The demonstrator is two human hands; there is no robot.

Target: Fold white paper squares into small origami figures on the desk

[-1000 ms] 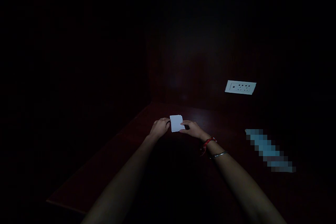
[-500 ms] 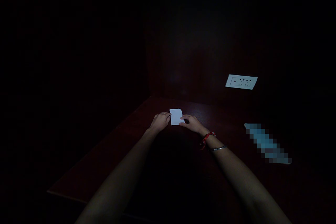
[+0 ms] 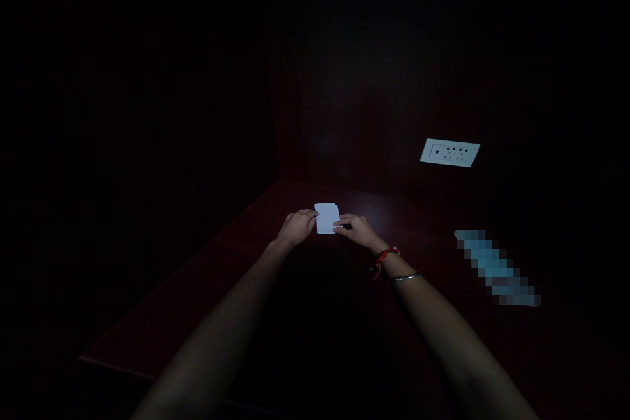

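Observation:
A small white piece of paper [image 3: 327,218] lies on the dark red table, its upper right corner uneven as if more than one layer is there. At its left edge, my left hand [image 3: 297,226] grips it with thumb and fingers close together. My right hand [image 3: 358,231] holds the right edge, thumb below and forefinger above, with a small gap between them farther back. A red cord bracelet [image 3: 384,258] and a silver bangle [image 3: 405,278] circle my right wrist.
To the right on the table [image 3: 197,289] lies a flat bluish object [image 3: 496,268], blurred into blocks. A white socket plate [image 3: 449,153] is set in the back panel. The table's left edge runs diagonally; darkness surrounds it.
The whole view has shifted slightly, so everything sits a little farther left. Both hands keep nearly the same hold on the paper, whose edges look a touch different.

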